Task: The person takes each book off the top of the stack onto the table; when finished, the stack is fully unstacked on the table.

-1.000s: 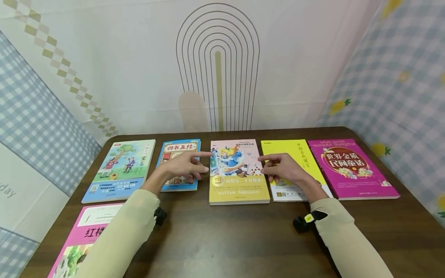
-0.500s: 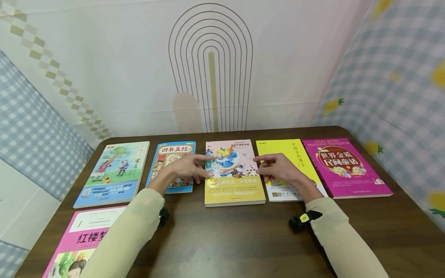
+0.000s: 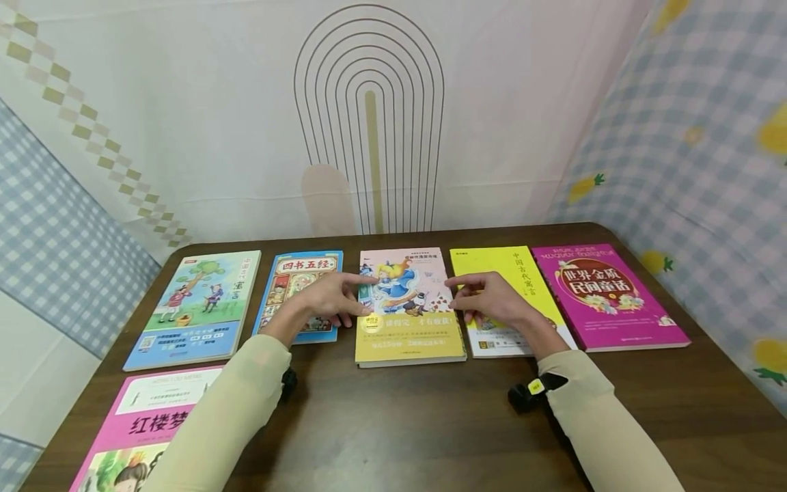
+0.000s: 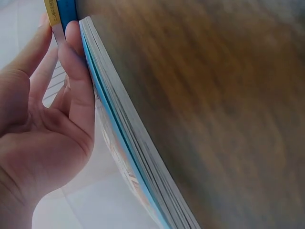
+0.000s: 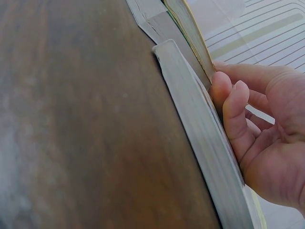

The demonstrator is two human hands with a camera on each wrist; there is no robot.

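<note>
A pink and gold picture-cover book (image 3: 408, 338) lies flat in the middle of the row in the head view. At its left edge, my left hand (image 3: 328, 297) has the forefinger and thumb over the cover, the other fingers bent below. My right hand (image 3: 492, 297) holds the opposite edge with bent fingertips. The left wrist view catches the left hand (image 4: 62, 105) at the book's gold corner (image 4: 53, 12), above the blue book's page block (image 4: 128, 124). Fingertips of the right hand (image 5: 271, 129) meet the book's edge (image 5: 202, 52) in the right wrist view.
Left of it lie a blue book (image 3: 316, 335) and a green-and-blue fable book (image 3: 203, 301). To the right are a yellow book (image 3: 522, 273) and a magenta book (image 3: 615, 301). A pink book (image 3: 154, 424) is partly under the left sleeve. The brown table (image 3: 381, 430) spreads in front.
The head view has shifted slightly, so everything appears further left. My left hand has moved right, its fingertips now over the middle book's edge. The right hand stays at the right edge.
</note>
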